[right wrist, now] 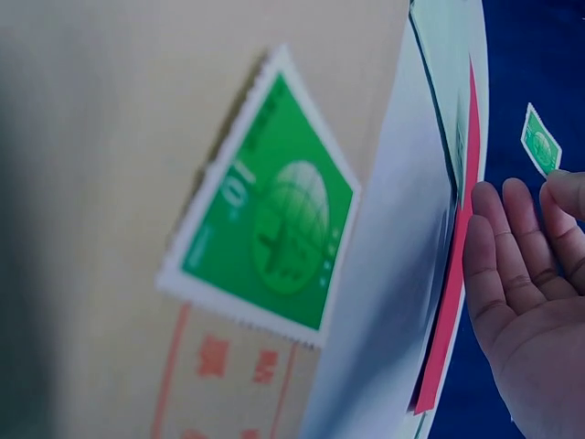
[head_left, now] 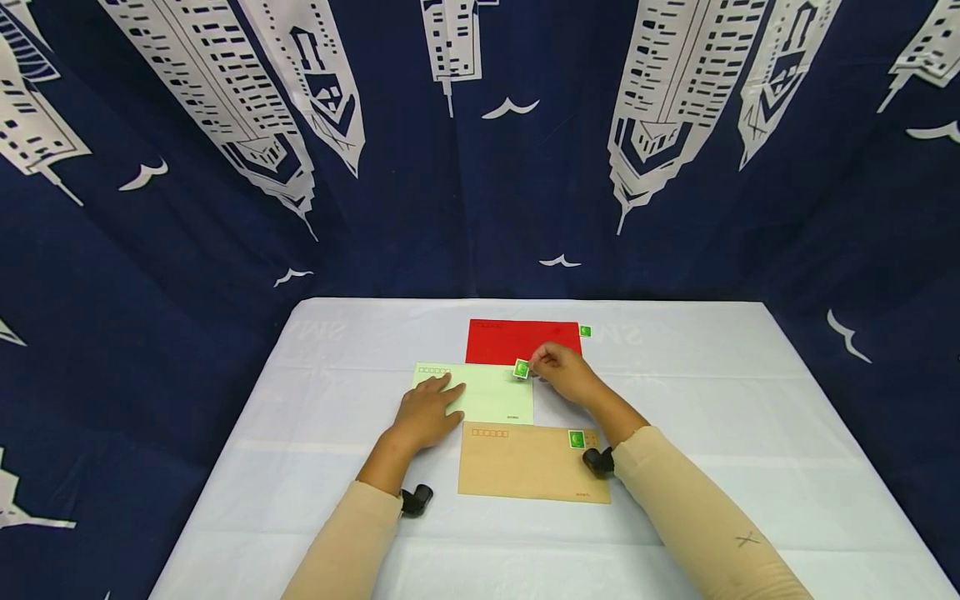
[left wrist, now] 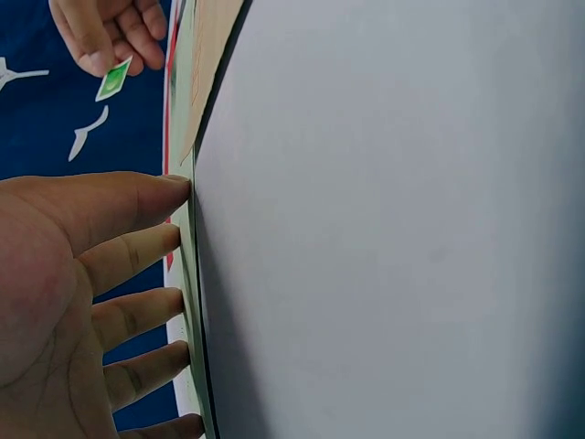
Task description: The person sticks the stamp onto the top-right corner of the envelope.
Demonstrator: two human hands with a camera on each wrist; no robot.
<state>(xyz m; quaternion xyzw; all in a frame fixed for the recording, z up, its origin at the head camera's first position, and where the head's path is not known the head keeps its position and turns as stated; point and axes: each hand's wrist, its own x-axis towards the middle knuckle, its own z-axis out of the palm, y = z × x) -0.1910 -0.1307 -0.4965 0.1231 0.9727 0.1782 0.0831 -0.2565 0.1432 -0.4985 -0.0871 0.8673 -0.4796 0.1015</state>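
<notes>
My left hand (head_left: 429,413) rests with spread fingers on the left part of a pale green envelope (head_left: 495,396). In the left wrist view its fingertips (left wrist: 174,187) touch the paper. Between thumb and finger my right hand (head_left: 567,372) pinches a green postage stamp (head_left: 521,368) with a white border, held over the green envelope's upper right corner. The right wrist view shows this stamp (right wrist: 541,142) raised off the paper. A brown envelope (head_left: 525,467) lies nearer, bearing another green stamp (head_left: 577,439) at its upper right. A red envelope (head_left: 517,340) lies behind, partly covered.
One more small green stamp (head_left: 586,331) lies at the red envelope's upper right corner. All this is on a white-covered table (head_left: 300,467). A dark blue cloth (head_left: 465,183) printed with white buildings and birds hangs behind and at the sides.
</notes>
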